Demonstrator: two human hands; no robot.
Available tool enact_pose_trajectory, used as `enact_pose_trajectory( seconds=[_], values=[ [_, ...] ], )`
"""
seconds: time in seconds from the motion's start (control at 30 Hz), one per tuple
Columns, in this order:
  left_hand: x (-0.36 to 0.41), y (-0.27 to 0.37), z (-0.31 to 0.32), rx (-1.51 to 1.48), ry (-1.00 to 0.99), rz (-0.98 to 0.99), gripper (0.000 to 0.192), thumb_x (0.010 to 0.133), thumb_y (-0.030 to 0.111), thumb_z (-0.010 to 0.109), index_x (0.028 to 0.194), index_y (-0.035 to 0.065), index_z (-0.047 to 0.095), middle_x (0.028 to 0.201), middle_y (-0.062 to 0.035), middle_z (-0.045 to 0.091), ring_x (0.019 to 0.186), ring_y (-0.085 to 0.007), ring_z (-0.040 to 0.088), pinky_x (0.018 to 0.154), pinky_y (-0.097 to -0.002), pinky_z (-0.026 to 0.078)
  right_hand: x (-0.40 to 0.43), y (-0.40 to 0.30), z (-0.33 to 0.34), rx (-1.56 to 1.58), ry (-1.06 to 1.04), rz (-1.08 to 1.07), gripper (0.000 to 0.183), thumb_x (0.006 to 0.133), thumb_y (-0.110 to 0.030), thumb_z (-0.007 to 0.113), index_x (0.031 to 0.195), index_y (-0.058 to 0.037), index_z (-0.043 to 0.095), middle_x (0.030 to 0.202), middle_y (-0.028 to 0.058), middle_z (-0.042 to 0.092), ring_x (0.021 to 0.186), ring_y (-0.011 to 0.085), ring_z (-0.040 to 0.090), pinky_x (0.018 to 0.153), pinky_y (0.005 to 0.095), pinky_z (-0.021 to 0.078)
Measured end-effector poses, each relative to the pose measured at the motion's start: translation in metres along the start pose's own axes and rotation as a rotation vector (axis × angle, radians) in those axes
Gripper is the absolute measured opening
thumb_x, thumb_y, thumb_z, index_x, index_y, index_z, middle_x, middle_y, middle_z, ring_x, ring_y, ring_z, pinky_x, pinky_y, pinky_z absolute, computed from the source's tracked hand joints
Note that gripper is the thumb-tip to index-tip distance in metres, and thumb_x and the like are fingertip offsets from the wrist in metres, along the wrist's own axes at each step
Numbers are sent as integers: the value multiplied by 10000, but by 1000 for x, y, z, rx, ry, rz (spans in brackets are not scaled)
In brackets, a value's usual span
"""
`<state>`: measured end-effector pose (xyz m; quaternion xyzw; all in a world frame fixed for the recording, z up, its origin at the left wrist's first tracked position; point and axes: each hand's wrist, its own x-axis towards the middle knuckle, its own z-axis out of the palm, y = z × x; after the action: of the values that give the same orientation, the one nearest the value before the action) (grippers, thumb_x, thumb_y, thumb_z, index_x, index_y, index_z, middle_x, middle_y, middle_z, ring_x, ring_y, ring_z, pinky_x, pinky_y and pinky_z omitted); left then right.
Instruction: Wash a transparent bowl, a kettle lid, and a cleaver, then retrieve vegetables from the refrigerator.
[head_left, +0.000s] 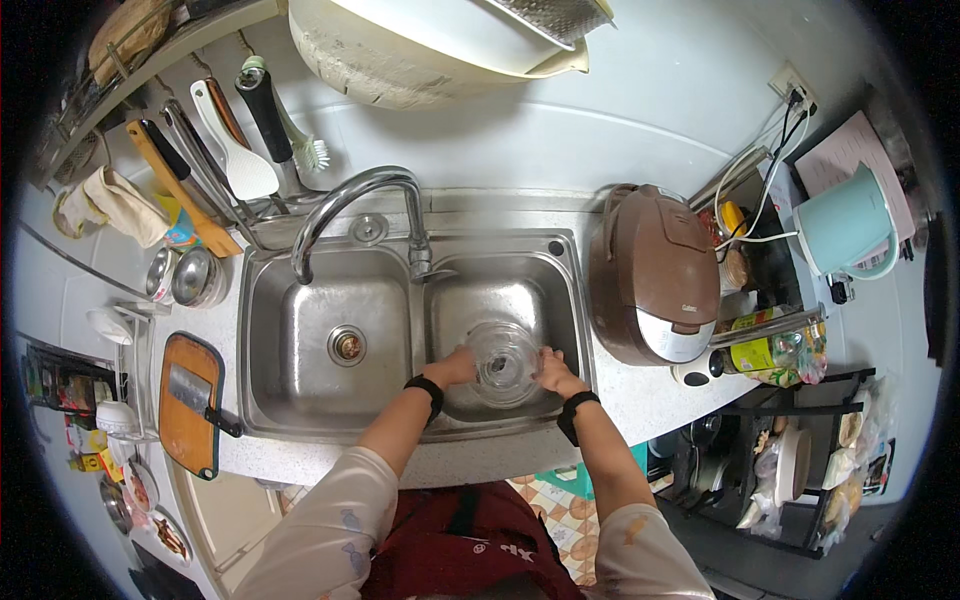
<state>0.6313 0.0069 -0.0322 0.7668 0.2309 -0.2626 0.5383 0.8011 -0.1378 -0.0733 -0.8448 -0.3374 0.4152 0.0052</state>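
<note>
Both hands are in the right basin (559, 300) of a stainless steel double sink, around a round clear glass lid or bowl (502, 367). My left hand (453, 367) grips its left rim, the fingertips partly hidden. My right hand (555, 370) holds its right rim, thumb and fingers at the edge. The glass piece is above the basin's drain, which shows through it. A chrome faucet (360, 178) arches from behind the divider, its spout over the left basin (300, 300). No water is seen running from it.
A brown rice cooker (652, 270) stands right of the sink. On the left lie a wooden cutting board (176, 442) and a cleaver (187, 388). Behind it, utensils such as a white rice paddle (247, 172) stand near steel bowls (196, 276). A large basin (390, 67) hangs above.
</note>
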Motion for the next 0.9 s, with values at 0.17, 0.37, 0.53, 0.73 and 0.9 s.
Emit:
enact_pose_trajectory(
  seconds=[0.17, 0.37, 0.53, 0.73, 0.9],
  values=[
    [24, -20, 18, 183, 253, 58, 550, 724, 149, 537, 1193, -23, 307, 1203, -252, 327, 1065, -344, 391, 914, -345, 313, 17, 26, 8, 93, 202, -55, 627, 679, -112, 631, 1183, 13, 279, 1042, 214, 449, 954, 312, 481, 820, 341, 401],
    [56, -66, 13, -77, 384, 51, 517, 688, 177, 624, 1120, 8, 396, 1035, -166, 476, 914, -291, 472, 800, -359, 395, 27, 31, 1, 495, 63, -111, 512, 704, 36, 541, 1158, 9, 304, 892, 123, 483, 727, 172, 515, 552, 258, 451],
    [29, -57, 7, -968, 198, -11, 410, 701, 144, 599, 1062, 25, 445, 955, -123, 493, 817, -229, 510, 592, -349, 474, 14, 22, -6, 850, 34, -248, 417, 717, 108, 453, 1100, -1, 332, 867, 107, 477, 745, 196, 512, 613, 282, 475],
    [-10, -37, 2, -829, 436, 8, 303, 739, 161, 556, 994, 29, 458, 843, -61, 455, 747, -168, 485, 518, -300, 457, 10, 8, -10, 936, -199, -123, 314, 743, 45, 465, 1051, 28, 407, 870, 105, 506, 756, 192, 543, 637, 270, 474],
    [-33, -34, 3, -603, 586, 129, 243, 756, 143, 528, 961, 33, 460, 850, -57, 469, 702, -155, 489, 512, -282, 448, 24, -5, -2, 548, -212, -170, 277, 781, -43, 473, 1043, 45, 449, 796, 78, 532, 734, 155, 549, 610, 258, 462]
  ],
)
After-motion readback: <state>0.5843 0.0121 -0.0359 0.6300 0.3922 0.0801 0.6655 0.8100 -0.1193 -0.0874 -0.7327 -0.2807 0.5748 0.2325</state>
